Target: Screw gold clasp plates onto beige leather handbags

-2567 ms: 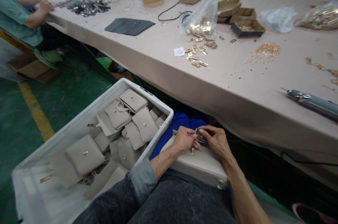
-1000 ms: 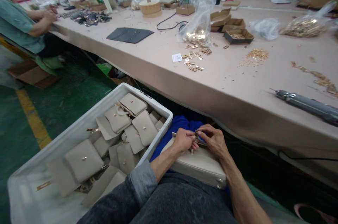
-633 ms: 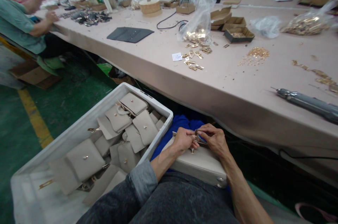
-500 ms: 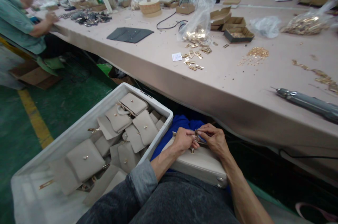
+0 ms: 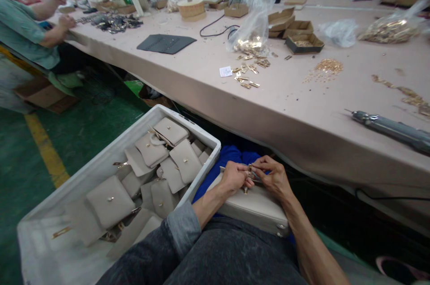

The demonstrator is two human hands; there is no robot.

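Note:
A beige handbag (image 5: pixel 248 209) lies across my lap, with a small metal fitting (image 5: pixel 246 190) on its upper side. Over it my left hand (image 5: pixel 234 176) is closed in a pinch, fingertips at a small gold metal plate (image 5: pixel 250 168). My right hand (image 5: pixel 273 177) pinches the same plate from the other side, thumb and forefinger together. My fingers partly cover the plate, and how it joins the bag is hidden.
Left of me stands a white crate (image 5: pixel 83 177) of beige bag pieces. On the table (image 5: pixel 208 83) are gold plates (image 5: pixel 247 80), tiny gold parts (image 5: pixel 331 66), an electric screwdriver (image 5: pixel 389 128) and a black sheet (image 5: pixel 166 43). A co-worker (image 5: pixel 27 30) sits at the far left.
My hands stay almost in place, while the plate between my fingertips has turned slightly. The co-worker's raised hand has come down toward the table.

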